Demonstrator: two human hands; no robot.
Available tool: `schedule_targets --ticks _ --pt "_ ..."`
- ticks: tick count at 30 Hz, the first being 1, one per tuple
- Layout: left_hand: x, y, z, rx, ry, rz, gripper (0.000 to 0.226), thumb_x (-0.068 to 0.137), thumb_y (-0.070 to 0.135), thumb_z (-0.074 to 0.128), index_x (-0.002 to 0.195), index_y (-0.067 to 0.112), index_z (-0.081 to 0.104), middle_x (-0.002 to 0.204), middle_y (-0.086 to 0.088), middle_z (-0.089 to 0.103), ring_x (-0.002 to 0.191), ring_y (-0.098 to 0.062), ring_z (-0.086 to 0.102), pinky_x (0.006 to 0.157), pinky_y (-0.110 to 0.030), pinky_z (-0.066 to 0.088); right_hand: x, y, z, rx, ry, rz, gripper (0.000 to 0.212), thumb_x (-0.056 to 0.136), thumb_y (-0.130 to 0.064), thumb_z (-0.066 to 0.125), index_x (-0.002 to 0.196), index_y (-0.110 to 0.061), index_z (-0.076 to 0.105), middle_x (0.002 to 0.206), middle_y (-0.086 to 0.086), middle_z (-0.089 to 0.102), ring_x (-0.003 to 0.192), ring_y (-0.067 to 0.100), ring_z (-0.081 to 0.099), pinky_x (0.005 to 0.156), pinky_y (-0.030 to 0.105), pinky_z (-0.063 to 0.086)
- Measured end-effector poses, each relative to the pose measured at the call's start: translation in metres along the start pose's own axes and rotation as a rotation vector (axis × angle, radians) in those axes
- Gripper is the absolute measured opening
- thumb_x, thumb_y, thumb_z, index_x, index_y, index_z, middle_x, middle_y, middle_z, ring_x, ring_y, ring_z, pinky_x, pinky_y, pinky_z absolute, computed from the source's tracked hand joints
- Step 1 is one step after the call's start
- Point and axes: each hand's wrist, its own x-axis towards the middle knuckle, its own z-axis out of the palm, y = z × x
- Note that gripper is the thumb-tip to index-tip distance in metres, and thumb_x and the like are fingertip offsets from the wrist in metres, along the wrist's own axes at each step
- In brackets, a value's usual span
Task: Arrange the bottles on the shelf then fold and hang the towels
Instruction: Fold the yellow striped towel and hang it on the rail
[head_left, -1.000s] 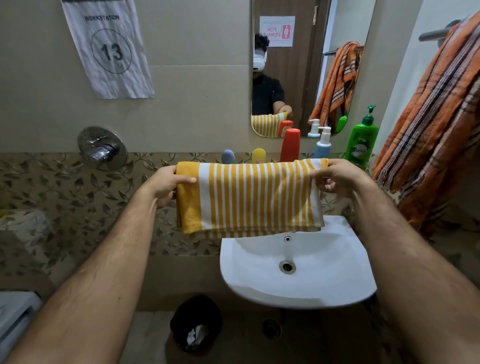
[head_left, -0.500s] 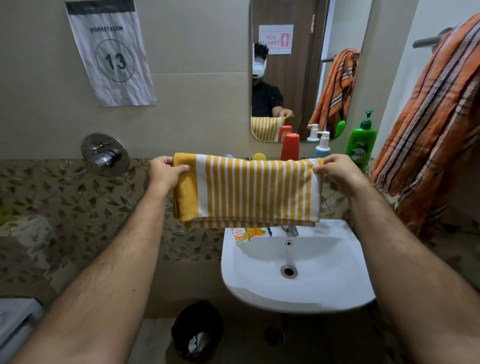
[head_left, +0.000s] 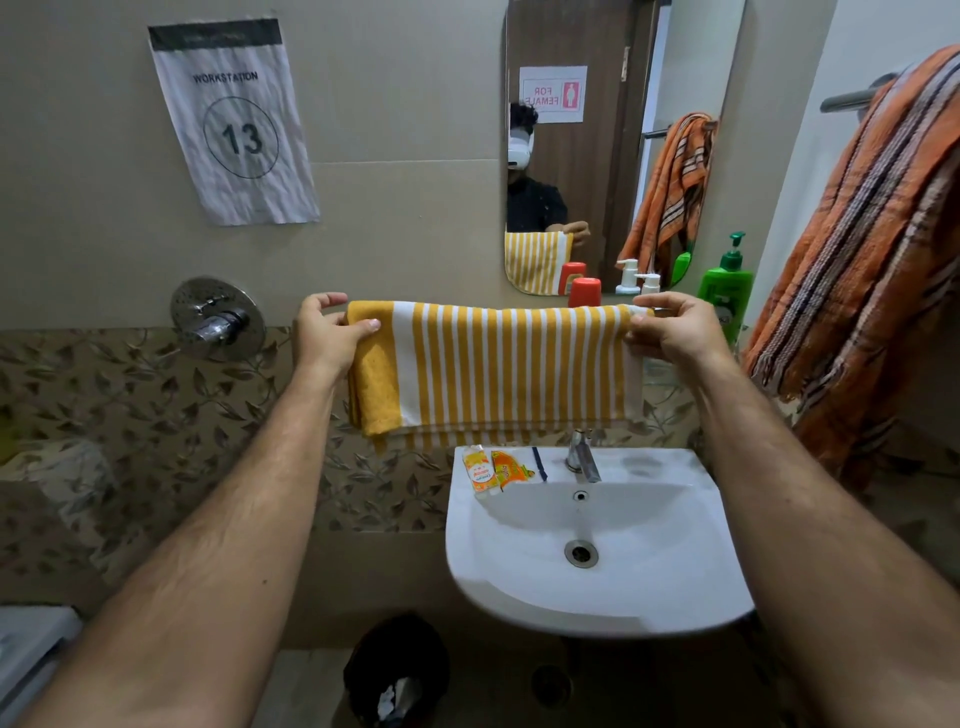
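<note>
Above the white sink, a folded yellow-and-white striped towel hangs stretched between both hands, level with the bottom of the mirror. At the towel's left end, the left hand has its grip clamped on the top edge, thumb lying across the front of the solid yellow band and fingers curled behind. At the right end, the right hand pinches the top corner, fingers bent over the cloth. The towel hangs in several layers, its lower edge just above the tap.

Behind the towel's top edge stand bottles along the wall: a red bottle, a white pump bottle, and a green pump bottle at the right; the shelf under them is hidden by the towel. An orange striped towel hangs from a metal rail on the right wall, well apart from the yellow one.

Two small sachets lie on the sink's rear rim, left of the tap. A paper sign reading "WORKSTATION 13" is stuck on the wall at the left, with a chrome wall valve below it. A dark bin sits on the floor beneath the sink.
</note>
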Motion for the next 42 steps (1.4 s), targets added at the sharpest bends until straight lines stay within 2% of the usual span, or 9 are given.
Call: schedule_targets --ticks 10,14,19,25,29,32,35,39,42 --pt "-0.003 -0.002 -0.002 -0.005 0.061 0.253 0.053 0.075 0.008 0.079 0.11 0.035 0.051 0.107 -0.006 0.07 0.1 -0.026 0.066 0.087 -0.042 0.056 -0.007 0.004 0.006 -0.135 0.268 -0.357 0.03 0.081 -0.002 0.073 0.109 -0.012 0.069 0.103 0.002 0.072 0.09 0.01 0.068 0.084 0.032 0.06" --pt "-0.006 -0.003 0.005 0.013 0.094 0.284 0.048 0.076 0.009 0.079 0.113 0.029 0.056 0.106 -0.001 0.071 0.096 -0.019 0.068 0.087 -0.037 0.056 -0.009 0.007 0.009 -0.221 0.406 -0.371 0.055 0.084 -0.005 0.067 0.137 -0.015 0.056 0.118 0.006 0.07 0.108 0.014 0.067 0.094 0.024 0.053" --pt "-0.014 -0.009 0.016 0.018 0.27 0.31 0.033 0.077 0.015 0.079 0.108 0.023 0.068 0.1 0.005 0.071 0.093 -0.014 0.069 0.083 -0.032 0.057 -0.021 0.013 0.017 -0.335 0.569 -0.509 0.037 0.082 0.0 0.058 0.115 -0.011 0.073 0.107 0.008 0.074 0.097 0.017 0.068 0.086 0.021 0.051" --pt "-0.027 -0.006 0.026 0.0 0.422 0.347 0.019 0.077 0.015 0.078 0.095 0.016 0.071 0.094 0.002 0.067 0.086 -0.014 0.062 0.074 -0.023 0.05 -0.026 0.008 0.022 -0.211 0.686 -0.509 0.025 0.085 0.001 0.058 0.105 -0.007 0.071 0.104 0.009 0.069 0.095 0.015 0.058 0.081 0.007 0.042" --pt "-0.023 -0.01 0.027 -0.035 0.344 0.362 0.018 0.083 0.02 0.075 0.093 0.024 0.06 0.104 -0.009 0.063 0.093 -0.019 0.058 0.078 -0.024 0.048 -0.025 0.002 0.02 -0.202 0.608 -0.483 0.025 0.085 0.003 0.051 0.107 -0.003 0.061 0.114 0.017 0.058 0.1 0.015 0.051 0.089 0.025 0.047" --pt "-0.023 -0.013 0.024 -0.109 0.177 0.329 0.023 0.092 0.019 0.065 0.091 0.034 0.048 0.098 -0.006 0.057 0.085 -0.013 0.053 0.074 -0.028 0.047 -0.029 -0.001 0.017 -0.194 0.481 -0.481 0.03 0.084 -0.006 0.045 0.113 -0.007 0.054 0.113 0.014 0.054 0.098 0.016 0.052 0.083 0.022 0.045" --pt "-0.028 -0.012 0.023 -0.109 0.068 0.294 0.015 0.099 0.018 0.054 0.099 0.028 0.042 0.085 0.007 0.049 0.074 -0.006 0.047 0.067 -0.026 0.043 -0.029 -0.002 0.015 -0.141 0.317 -0.398 0.03 0.098 -0.014 0.042 0.128 -0.013 0.044 0.108 0.002 0.051 0.086 0.003 0.049 0.073 0.017 0.038" --pt "-0.04 -0.01 0.022 0.031 0.021 0.283 0.012 0.102 0.021 0.046 0.107 0.022 0.035 0.084 0.008 0.045 0.074 -0.006 0.046 0.062 -0.024 0.038 -0.024 0.006 0.01 -0.173 0.236 -0.27 0.031 0.101 -0.014 0.039 0.131 -0.022 0.039 0.117 0.002 0.053 0.098 0.017 0.055 0.087 0.034 0.045" --pt "-0.044 -0.015 0.022 0.122 0.001 0.224 0.013 0.102 0.023 0.046 0.109 0.021 0.035 0.096 0.003 0.049 0.084 -0.014 0.049 0.065 -0.024 0.037 -0.022 0.009 0.009 -0.246 0.217 -0.209 0.025 0.102 -0.022 0.043 0.126 -0.017 0.042 0.11 0.001 0.054 0.089 0.01 0.055 0.088 0.038 0.05"
